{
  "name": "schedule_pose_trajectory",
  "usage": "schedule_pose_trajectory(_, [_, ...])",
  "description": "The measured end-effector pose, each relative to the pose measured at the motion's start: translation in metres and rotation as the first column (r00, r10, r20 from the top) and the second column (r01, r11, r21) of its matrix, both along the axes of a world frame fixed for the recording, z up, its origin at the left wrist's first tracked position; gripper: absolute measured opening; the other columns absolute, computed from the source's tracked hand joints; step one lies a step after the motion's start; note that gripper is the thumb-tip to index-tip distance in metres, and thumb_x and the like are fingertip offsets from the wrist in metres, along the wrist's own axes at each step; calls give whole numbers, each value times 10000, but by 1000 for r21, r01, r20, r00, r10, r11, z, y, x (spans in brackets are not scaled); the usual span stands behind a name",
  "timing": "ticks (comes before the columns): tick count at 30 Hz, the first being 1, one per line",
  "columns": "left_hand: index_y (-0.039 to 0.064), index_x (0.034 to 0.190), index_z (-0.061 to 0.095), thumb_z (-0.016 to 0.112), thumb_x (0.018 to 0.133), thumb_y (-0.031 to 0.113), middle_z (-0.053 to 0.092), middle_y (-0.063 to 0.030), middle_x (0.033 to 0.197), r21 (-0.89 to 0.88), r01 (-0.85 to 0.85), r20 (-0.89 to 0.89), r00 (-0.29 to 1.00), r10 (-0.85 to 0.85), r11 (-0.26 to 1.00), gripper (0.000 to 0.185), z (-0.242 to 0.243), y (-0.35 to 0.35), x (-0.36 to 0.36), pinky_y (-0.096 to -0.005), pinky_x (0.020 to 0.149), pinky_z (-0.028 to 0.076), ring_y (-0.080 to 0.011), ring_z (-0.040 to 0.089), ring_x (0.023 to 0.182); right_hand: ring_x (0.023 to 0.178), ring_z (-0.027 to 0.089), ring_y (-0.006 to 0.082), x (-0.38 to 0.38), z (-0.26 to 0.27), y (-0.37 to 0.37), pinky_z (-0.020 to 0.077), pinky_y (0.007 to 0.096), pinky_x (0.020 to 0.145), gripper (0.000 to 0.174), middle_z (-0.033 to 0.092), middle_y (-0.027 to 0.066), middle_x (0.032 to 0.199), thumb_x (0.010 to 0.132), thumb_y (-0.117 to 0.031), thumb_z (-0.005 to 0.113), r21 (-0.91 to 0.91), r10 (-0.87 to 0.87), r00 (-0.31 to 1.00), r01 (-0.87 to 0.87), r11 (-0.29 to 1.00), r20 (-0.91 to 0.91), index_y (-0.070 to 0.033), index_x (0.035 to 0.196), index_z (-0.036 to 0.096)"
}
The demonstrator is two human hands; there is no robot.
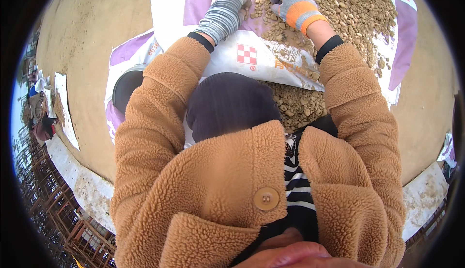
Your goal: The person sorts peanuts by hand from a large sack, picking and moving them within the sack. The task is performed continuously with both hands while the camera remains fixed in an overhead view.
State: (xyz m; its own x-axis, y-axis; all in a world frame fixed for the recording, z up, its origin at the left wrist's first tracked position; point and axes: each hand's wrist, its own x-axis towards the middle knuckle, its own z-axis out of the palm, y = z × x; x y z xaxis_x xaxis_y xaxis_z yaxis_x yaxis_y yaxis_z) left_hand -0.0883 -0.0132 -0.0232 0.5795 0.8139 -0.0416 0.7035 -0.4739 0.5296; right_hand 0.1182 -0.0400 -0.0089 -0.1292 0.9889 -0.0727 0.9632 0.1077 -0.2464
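My left hand [224, 18], in a grey striped knit glove, rests at the near left edge of a heap of soil clods and peanuts [348, 10]. Its fingers curl inward, and what may lie under them is hidden. A grey and orange glove covers my right hand [295, 7], which is over the near side of the heap with bent fingertips among the pieces. Beneath the heap lies a flattened white and purple woven sack [198, 4]. Its near flap [227, 59] bears a red checkered mark and writing.
A grey bucket [131, 71] is beside my left forearm. More soil clods [299, 102] lie near my knee [232, 104]. At the far left, a white sheet [65, 111] is on the brown ground [91, 50], near rusty metal frames [65, 210].
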Motion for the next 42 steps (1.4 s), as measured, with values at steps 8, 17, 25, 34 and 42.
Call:
schedule_pose_trajectory(8, [27,1073,625,596,891,166,670,-116,984,-255,-46,209,973,101,966,231,-3,-4,-3,-294,845,510,-191,647,910,901,636,292,10,-6,-14,512,390,806,189,667,92,938,818,-224,636,54,109,989,-104,993,-97,-177,998,666])
schedule_pose_trajectory(17, [55,1090,643,637,864,289,696,-137,934,-215,-210,-10,977,213,954,326,-3,7,10,-347,813,520,-241,671,856,866,653,204,67,10,-22,582,308,764,129,639,72,934,912,-140,583,-287,-286,-39,1,958,-957,-58,1005,618])
schedule_pose_trajectory(25, [-97,1069,583,513,906,92,617,-118,846,-796,533,497,304,812,288,259,37,14,9,-339,723,527,-227,577,756,863,661,213,78,-2,-45,539,331,736,185,678,62,931,864,-202,634,-105,-178,720,145,984,-671,-118,1025,669])
schedule_pose_trajectory(34, [-1,945,629,586,913,221,577,-15,723,-860,214,479,650,590,463,228,82,14,58,-237,556,478,-130,546,627,825,657,265,39,6,-47,517,373,756,198,681,127,896,823,-230,656,-136,-240,938,211,968,-249,-94,965,664])
schedule_pose_trajectory(42, [107,1090,656,603,871,314,682,-159,1005,12,199,-161,968,-195,980,306,46,17,117,-408,843,497,-306,654,928,768,546,159,130,5,-99,539,299,698,123,561,64,905,909,-130,591,-246,-214,-570,-22,969,-793,-32,983,591])
